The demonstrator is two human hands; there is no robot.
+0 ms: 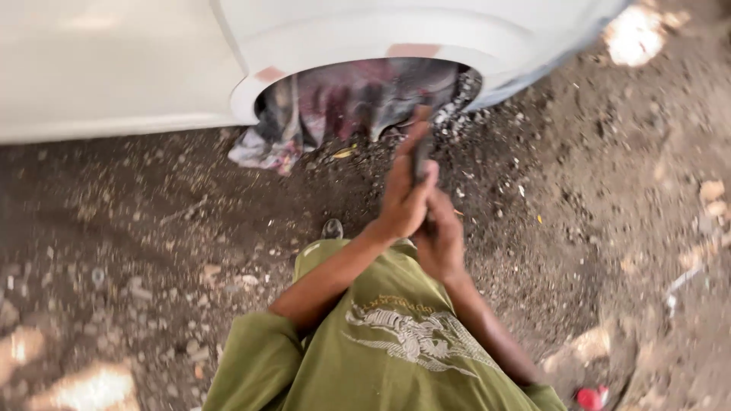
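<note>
bare dirt and gravel fill the frame below a white car body (114, 68) at the top. at centre, left hand (403, 199) and right hand (440, 242) together clench a dark tool (420, 156), aimed toward the cloth-draped wheel arch (358, 95).

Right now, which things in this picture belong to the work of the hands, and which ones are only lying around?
In the work:
- left hand and right hand, together gripping a dark tool
- white car body with its open wheel arch
- patterned cloth hanging in the arch

Lying about:
- red object on the dirt
- small round metal piece
- scattered stones
</note>
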